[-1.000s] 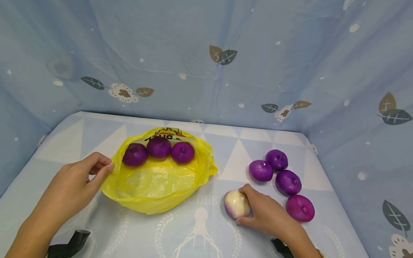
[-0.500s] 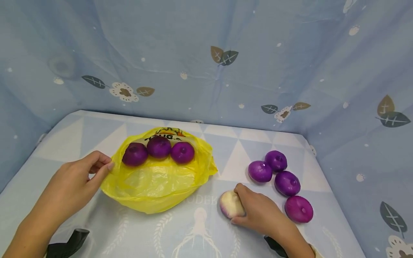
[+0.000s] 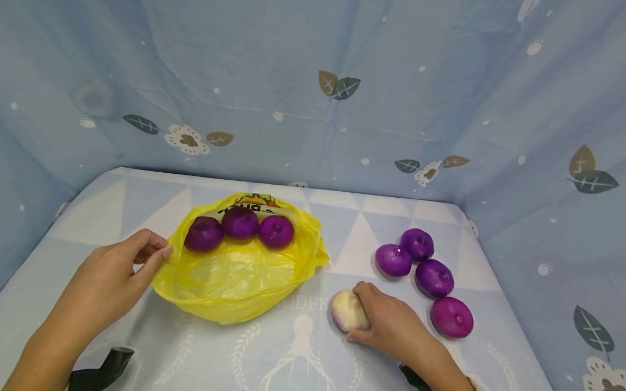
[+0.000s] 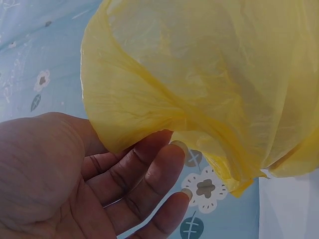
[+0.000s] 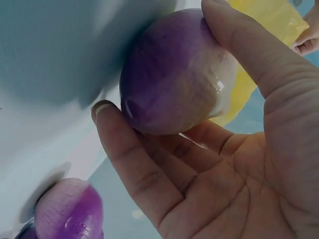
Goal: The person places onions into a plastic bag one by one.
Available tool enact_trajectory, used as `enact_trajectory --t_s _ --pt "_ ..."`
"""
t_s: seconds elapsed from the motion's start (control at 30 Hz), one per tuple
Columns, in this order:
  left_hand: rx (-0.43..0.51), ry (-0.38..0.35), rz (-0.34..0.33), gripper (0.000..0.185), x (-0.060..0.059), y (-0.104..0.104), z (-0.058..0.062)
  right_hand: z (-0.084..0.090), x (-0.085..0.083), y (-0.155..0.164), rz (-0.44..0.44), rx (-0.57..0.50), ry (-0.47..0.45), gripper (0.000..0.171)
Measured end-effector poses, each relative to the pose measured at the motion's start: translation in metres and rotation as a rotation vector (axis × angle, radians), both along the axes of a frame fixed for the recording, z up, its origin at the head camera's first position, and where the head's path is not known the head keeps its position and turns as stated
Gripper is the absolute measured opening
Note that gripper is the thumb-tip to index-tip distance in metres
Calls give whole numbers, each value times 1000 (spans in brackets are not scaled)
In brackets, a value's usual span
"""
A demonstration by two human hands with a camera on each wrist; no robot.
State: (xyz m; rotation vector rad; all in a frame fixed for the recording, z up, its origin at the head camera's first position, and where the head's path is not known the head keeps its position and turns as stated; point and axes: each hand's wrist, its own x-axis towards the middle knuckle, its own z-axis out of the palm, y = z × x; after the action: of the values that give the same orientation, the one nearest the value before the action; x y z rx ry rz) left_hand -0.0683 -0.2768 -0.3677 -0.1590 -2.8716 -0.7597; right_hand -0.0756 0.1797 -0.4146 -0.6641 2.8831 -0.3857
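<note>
My left hand (image 3: 114,274) pinches the left rim of a yellow plastic bag (image 3: 230,309) between thumb and index finger. In the left wrist view the bag's thin edge (image 4: 114,109) runs down into that grip, the other fingers loosely bent. Three purple onions (image 3: 276,231) sit in a row inside the open bag, against its far side. To the right of the bag my right hand (image 3: 396,320) holds a white-and-purple onion (image 3: 349,311), pale side up, low over the table. The right wrist view shows the onion (image 5: 174,74) between thumb and fingers.
Several more purple onions (image 3: 434,278) lie grouped on the patterned tablecloth (image 3: 293,358) right of my right hand. A blue patterned curtain (image 3: 274,70) closes off the back and sides. Black curved pieces (image 3: 105,369) show at both wrists.
My right hand and the white-and-purple onion have shifted slightly left, toward the bag. My left hand stays on the rim, and the onions in the bag have not moved.
</note>
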Motion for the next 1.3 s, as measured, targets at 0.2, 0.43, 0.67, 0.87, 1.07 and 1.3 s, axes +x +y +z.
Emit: enact_trajectory --t_s 0.2,0.43,0.67,0.87,1.07,1.3 --pt "-5 -3 3 12 1 -1 0 -2 -1 4 36 -22 18 68" --pt "4 19 -3 11 0 -2 0 13 1 3 66 -53 73 73" --pt "5 17 -2 12 2 -2 1 34 -2 3 113 -102 56 73" --pt "16 13 -11 14 1 -1 4 47 -4 1 167 -125 78 70" --pt "23 14 -13 14 1 0 5 65 -7 -5 202 -124 115 78" --pt "18 -3 -11 14 3 2 4 91 -17 -20 317 -131 224 90"
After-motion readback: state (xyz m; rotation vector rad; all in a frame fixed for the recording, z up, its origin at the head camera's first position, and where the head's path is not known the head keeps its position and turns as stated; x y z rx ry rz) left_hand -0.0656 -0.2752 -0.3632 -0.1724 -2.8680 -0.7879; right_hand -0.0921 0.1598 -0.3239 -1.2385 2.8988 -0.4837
